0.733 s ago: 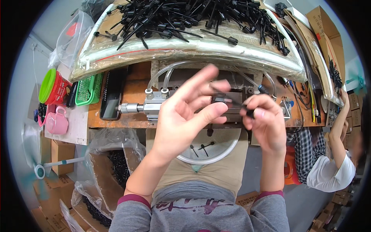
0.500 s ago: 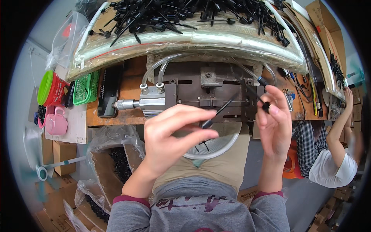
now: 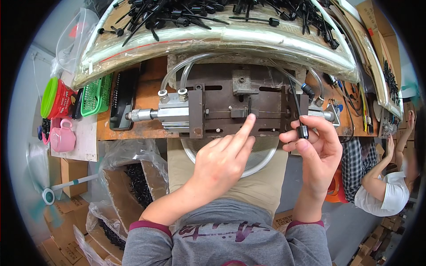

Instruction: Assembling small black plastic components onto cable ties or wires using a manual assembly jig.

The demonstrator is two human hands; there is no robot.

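Head view: black stemmed piece [image 3: 303, 132] pinched by the right hand [image 3: 318, 153]; slim black part [image 3: 250, 105] on the brown fixture [image 3: 217, 101] apparently touched by the left hand [image 3: 220, 160], whose grip cannot be told.

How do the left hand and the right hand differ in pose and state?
The left hand extends its index finger to the dark metal fixture; the right hand holds a black part between thumb and fingers. The left hand shows its back; the right hand shows part of its palm. Both hands are bare.
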